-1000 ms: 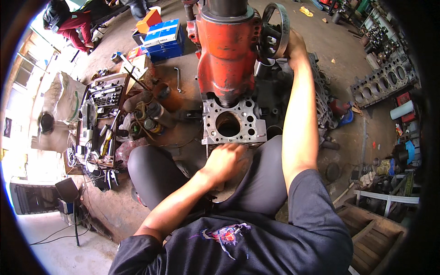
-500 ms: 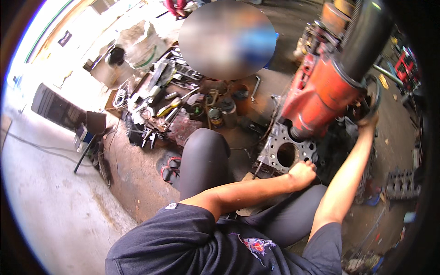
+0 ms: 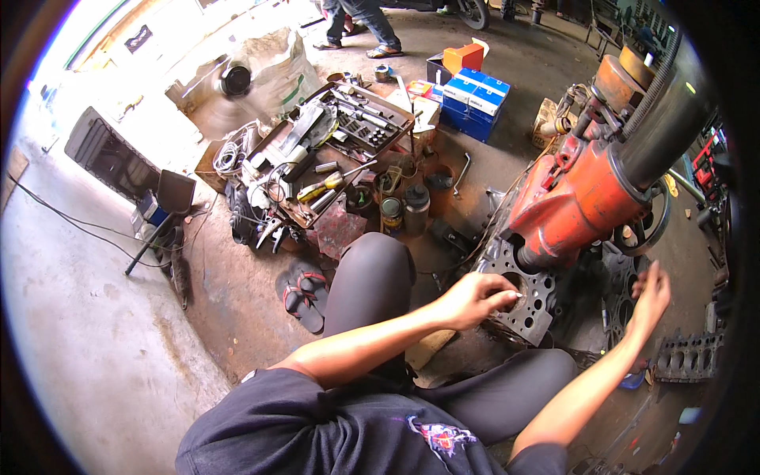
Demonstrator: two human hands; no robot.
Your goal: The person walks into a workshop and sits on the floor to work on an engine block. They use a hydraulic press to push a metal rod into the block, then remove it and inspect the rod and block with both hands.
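A grey engine block (image 3: pixel 532 318) with round bores in its flat top stands in front of my right knee. Over its near bore, my left hand (image 3: pixel 477 300) is closed, thumb and fingers together; a tiny pale spot shows at the tips, too small to name. The red boring machine (image 3: pixel 576 204) sits on the block, its thick black column rising to the upper right. Below the machine's handwheel (image 3: pixel 654 223), my right hand (image 3: pixel 651 297) is in the air, fingers stretched and touching nothing that I can see.
A tool tray (image 3: pixel 378 141) full of sockets and hand tools lies ahead, left of a blue box (image 3: pixel 475 103). Bottles and an open-end wrench (image 3: pixel 462 176) are on the floor. Sandals (image 3: pixel 305 294) lie by my left knee. A person's legs (image 3: pixel 360 22) show far off.
My right hand has let go of the handwheel and come down from it. My left hand has moved from the block's near edge to over the bore. The view has shifted.
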